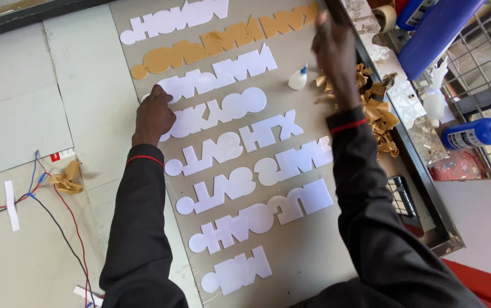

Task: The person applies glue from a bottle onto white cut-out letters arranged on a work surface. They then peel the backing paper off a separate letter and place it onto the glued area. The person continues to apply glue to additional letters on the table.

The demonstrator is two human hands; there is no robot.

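Observation:
A grey board lies in front of me with several rows of white cut-out letter shapes on it. One row near the top, a tan cut-out, still has brown paper on it. My left hand presses down on the left end of a white cut-out in the third row. My right hand is raised over the right end of the tan cut-out; it is blurred and its fingers look pinched at the paper's edge. A small white glue bottle stands just left of my right wrist.
Crumpled brown paper peelings pile up at the board's right edge beside a dark metal frame. Blue bottles sit on a wire rack at the right. Red, blue and black wires and a brown scrap lie on the left.

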